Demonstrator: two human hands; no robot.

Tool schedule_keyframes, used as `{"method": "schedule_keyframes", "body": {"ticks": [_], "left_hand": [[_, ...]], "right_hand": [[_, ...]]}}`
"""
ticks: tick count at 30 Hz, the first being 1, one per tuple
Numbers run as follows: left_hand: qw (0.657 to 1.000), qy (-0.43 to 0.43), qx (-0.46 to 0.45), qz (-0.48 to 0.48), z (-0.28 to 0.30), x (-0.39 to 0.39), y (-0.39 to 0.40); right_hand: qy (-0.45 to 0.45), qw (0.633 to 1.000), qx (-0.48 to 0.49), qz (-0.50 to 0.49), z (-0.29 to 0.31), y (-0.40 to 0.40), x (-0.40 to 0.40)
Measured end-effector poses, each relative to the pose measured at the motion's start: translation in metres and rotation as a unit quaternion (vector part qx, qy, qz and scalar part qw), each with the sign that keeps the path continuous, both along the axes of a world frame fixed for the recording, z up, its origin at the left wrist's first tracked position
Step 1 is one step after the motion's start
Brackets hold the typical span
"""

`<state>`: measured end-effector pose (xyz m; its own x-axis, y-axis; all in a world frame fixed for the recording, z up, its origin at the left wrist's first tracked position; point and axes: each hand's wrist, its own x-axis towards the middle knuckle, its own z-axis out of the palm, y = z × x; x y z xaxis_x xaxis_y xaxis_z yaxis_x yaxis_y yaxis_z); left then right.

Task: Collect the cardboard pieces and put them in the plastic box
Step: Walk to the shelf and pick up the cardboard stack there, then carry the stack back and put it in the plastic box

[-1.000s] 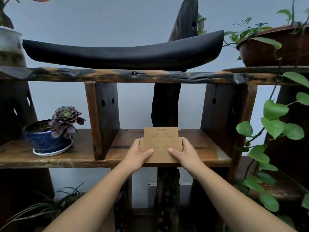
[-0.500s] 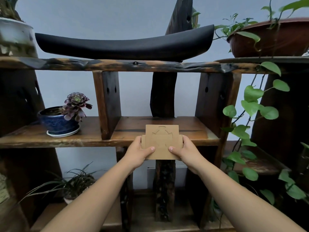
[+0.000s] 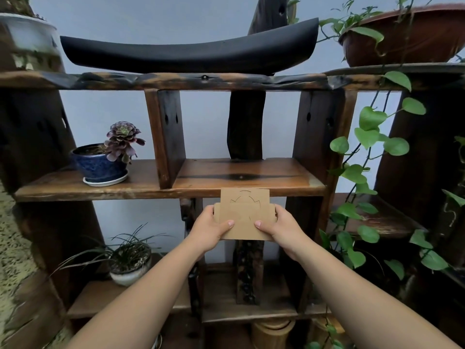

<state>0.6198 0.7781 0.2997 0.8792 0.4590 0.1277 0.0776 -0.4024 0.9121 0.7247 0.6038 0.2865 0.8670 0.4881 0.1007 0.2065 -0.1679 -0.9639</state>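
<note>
A small stack of brown cardboard pieces [image 3: 244, 214] with curved cut lines is held upright in front of the wooden shelf's [image 3: 241, 176] front edge, off its board. My left hand [image 3: 210, 229] grips the stack's left side with the thumb on its face. On the right side, my right hand [image 3: 279, 226] grips it the same way. No plastic box is in view.
A blue pot with a purple succulent [image 3: 104, 162] stands on the shelf at the left. A black curved object [image 3: 191, 52] lies on the top board. A trailing green vine [image 3: 370, 172] hangs at the right. A grassy potted plant [image 3: 128, 260] sits lower left.
Both hands have drawn the cardboard stack off the shelf board and lowered it toward me. The view has pulled back and tilted down, showing the lower shelves.
</note>
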Motion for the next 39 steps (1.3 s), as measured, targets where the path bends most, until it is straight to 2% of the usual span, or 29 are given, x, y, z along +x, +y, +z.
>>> {"method": "schedule_keyframes", "body": {"ticks": [5,19,25,32,39], "left_hand": [[0.999,0.014,-0.023,-0.026,-0.004,-0.007,-0.005],[0.998,0.027,-0.012,0.05,-0.026,-0.019,-0.017],[0.994,0.042,-0.048,0.092,-0.042,-0.036,-0.019],[0.981,0.059,-0.054,0.178,-0.062,-0.089,-0.007],[0.959,0.069,-0.042,0.27,-0.072,-0.177,0.02]], "right_hand": [[-0.01,1.0,-0.008,0.001,-0.004,-0.003,-0.004],[0.019,0.999,-0.034,0.016,-0.025,-0.008,-0.014],[0.025,0.997,-0.061,0.05,-0.037,0.0,-0.02],[0.033,0.988,-0.082,0.129,-0.056,0.035,-0.047],[0.065,0.973,-0.082,0.206,-0.072,0.09,-0.118]]}}
